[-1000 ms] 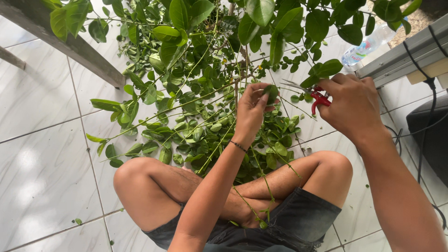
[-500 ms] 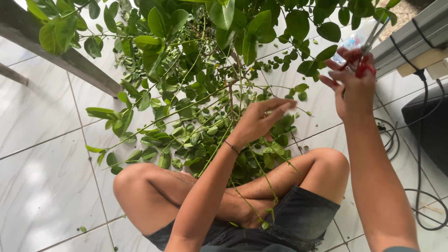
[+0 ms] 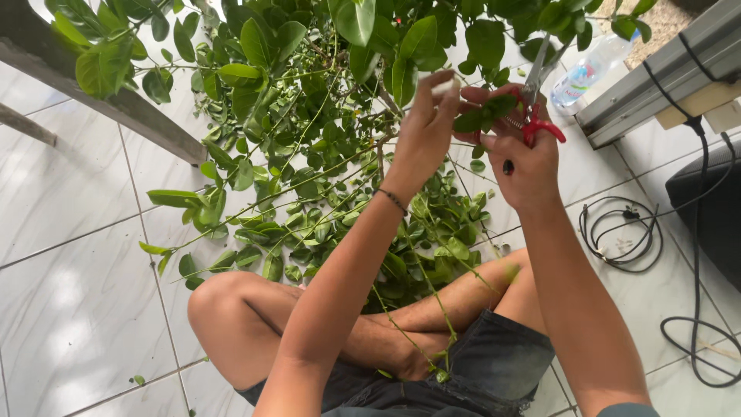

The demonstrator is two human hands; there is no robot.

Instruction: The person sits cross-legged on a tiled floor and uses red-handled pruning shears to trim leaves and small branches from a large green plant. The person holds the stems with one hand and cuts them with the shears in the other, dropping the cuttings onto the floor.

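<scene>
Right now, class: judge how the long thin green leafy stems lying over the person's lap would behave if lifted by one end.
The long thin green stems would probably droop, since they already bend over the crossed legs. They look light for their length: slender, small-leaved. Leaves might drop off; many lie loose on the white tiled floor.

I sit cross-legged on white floor tiles [image 3: 69,309], with a leafy green branch [image 3: 309,116] held up in front of me. My left hand [image 3: 424,127] pinches a thin stem among the leaves, and my right hand [image 3: 525,158] grips red-handled metal scissors [image 3: 536,108], blades pointing far and up. Cut green leaves [image 3: 432,239] lie piled beyond my knees. A clear plastic bottle [image 3: 587,69] stands far right, and a coiled black cable [image 3: 617,232] lies to the right.
</scene>
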